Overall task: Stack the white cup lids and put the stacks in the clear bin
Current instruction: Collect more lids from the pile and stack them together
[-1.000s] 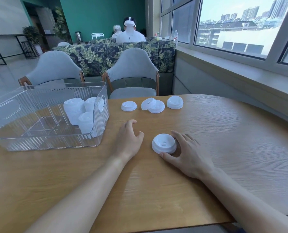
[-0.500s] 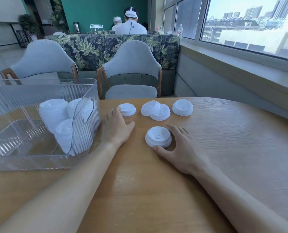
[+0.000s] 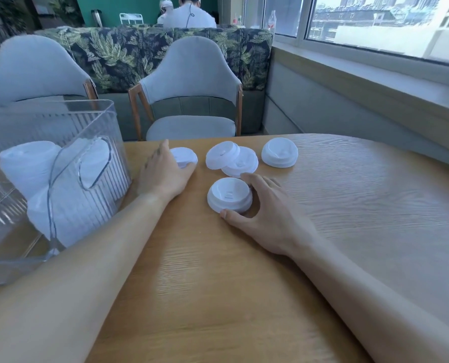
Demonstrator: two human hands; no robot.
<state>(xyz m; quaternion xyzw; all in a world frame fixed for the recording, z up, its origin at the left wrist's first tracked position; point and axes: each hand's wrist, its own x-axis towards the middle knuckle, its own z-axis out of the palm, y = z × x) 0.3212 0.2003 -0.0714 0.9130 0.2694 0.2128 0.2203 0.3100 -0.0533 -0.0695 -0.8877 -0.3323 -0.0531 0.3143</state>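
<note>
Several white cup lids lie on the wooden table (image 3: pixel 349 195). My right hand (image 3: pixel 268 216) curls thumb and fingers round a short lid stack (image 3: pixel 230 195) at the table's middle. My left hand (image 3: pixel 163 174) lies against a single lid (image 3: pixel 185 157) at the far left, fingers straight along its left side and thumb at its near edge. Two overlapping lids (image 3: pixel 222 154) (image 3: pixel 244 165) sit just beyond the right hand, and another lid stack (image 3: pixel 279 153) lies to their right. The clear ribbed bin (image 3: pixel 69 111) stands at the left with tall lid stacks (image 3: pixel 27 163) inside.
The bin's right wall is close to my left forearm. Two grey chairs (image 3: pixel 192 82) stand past the table's far edge, with a leaf-patterned sofa back behind them. A window ledge (image 3: pixel 375 82) runs along the right. People sit in the background.
My left hand has moved forward from the table's middle to the far-left lid. My right hand has slid its lid stack a little toward the other lids. The view has come closer.
</note>
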